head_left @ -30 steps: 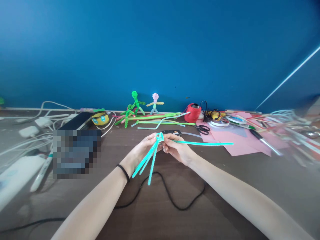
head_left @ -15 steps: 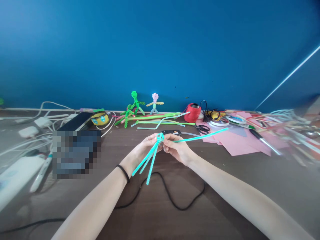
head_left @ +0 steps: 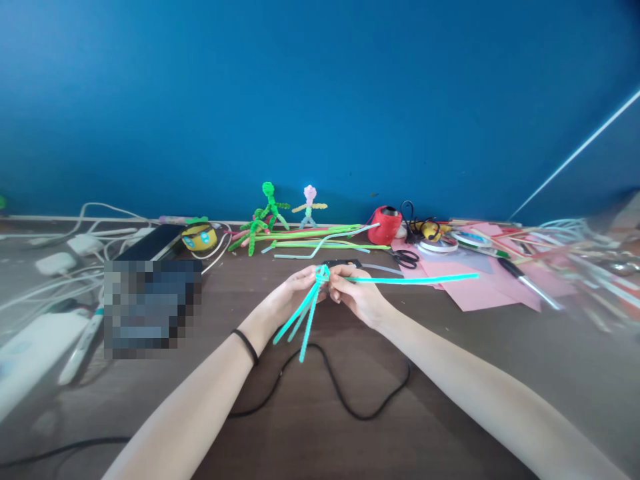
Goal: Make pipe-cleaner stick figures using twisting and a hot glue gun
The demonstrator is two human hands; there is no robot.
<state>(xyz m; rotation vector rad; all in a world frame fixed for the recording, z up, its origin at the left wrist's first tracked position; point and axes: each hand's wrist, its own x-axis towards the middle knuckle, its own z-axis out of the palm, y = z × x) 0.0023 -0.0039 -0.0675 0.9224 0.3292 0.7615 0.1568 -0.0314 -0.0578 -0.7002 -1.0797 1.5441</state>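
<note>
Several turquoise pipe cleaners (head_left: 311, 308) are joined at a small looped knot held above the middle of the table. My left hand (head_left: 296, 288) is closed on the left side of the knot. My right hand (head_left: 356, 291) pinches it from the right, fingers pressed together. Three loose ends hang down toward me, fanned out. One long end passes by my right hand and sticks out to the right, nearly level. The fingertips behind the knot are partly hidden.
Pipe-cleaner figures (head_left: 269, 197) stand against the blue wall. Loose pipe cleaners (head_left: 320, 235), a red thread spool (head_left: 384, 225), scissors (head_left: 406, 258) and pink paper (head_left: 480, 287) lie behind and to the right. White cables and chargers (head_left: 56, 264) crowd the left; a black cord (head_left: 345, 403) curves in front.
The long right-hand end has swung down from an upward slant to nearly level. The hanging ends have shifted slightly right. Both hands keep their hold at the knot.
</note>
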